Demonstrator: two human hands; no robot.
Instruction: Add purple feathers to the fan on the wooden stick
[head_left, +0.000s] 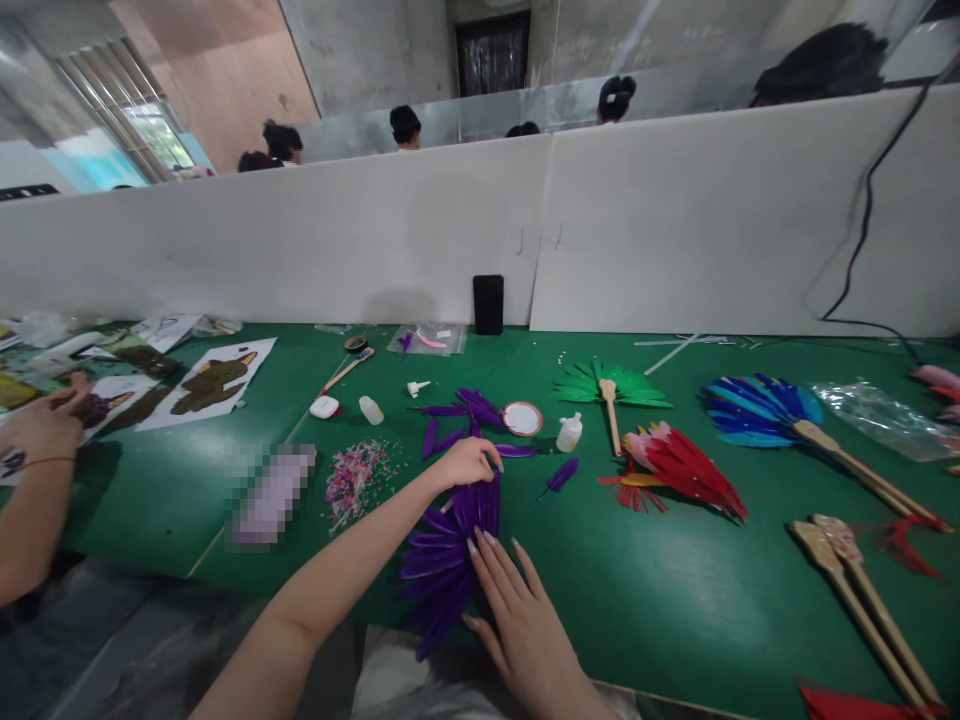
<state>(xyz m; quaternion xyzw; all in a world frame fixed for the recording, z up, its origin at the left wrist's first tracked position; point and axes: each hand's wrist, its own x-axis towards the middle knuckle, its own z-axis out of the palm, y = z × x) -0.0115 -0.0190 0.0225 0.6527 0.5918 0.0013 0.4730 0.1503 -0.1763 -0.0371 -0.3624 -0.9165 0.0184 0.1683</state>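
Observation:
A fan of purple feathers (442, 550) lies near the table's front edge. Flat against its right side rests my right hand (517, 610), fingers stretched out. My left hand (465, 462) is above the fan's far end, its fingers curled and pinched together by the top of a purple feather; what they hold, if anything, is hidden. Loose purple feathers (480, 405) are spread just beyond my left hand, with a single purple feather (559, 478) to the right. A round white dish with a red rim (523, 418) and a small white squeeze bottle (569, 432) stand close by.
Colored bits (356, 485) are heaped left. Green (607, 390), red (690, 465) and blue (757, 410) feather fans lie right, near wooden sticks (862, 590). A black phone (488, 304) leans on the white partition (300, 245). A co-worker's arm (37, 480) works at far left.

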